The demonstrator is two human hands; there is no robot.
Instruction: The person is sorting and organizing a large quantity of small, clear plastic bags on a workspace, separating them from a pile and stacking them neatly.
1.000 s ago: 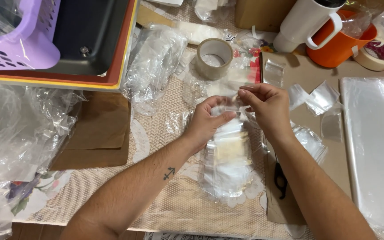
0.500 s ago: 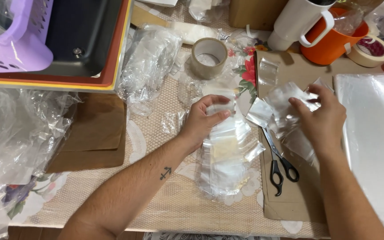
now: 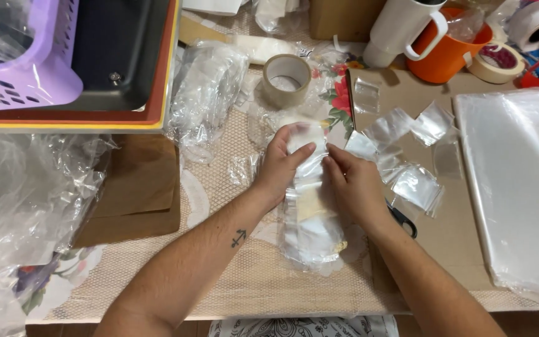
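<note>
The left hand (image 3: 282,165) and right hand (image 3: 355,186) press flat from either side on a clear plastic packet (image 3: 310,212) lying lengthwise on the mesh table mat (image 3: 232,281), pinning it still, with small cut plastic pieces (image 3: 407,156) nearby.

Tape roll (image 3: 286,78), orange jug (image 3: 447,53), purple basket (image 3: 26,56), scissors (image 3: 402,219)

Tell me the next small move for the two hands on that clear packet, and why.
Probably press the folded top flat and run the right hand down along it. The left hand pins the upper end of the clear packet, which lies lengthwise on the mesh mat, and the right hand's fingers rest against its side. The plastic looks wrinkled, so smoothing seems the likely step.
</note>
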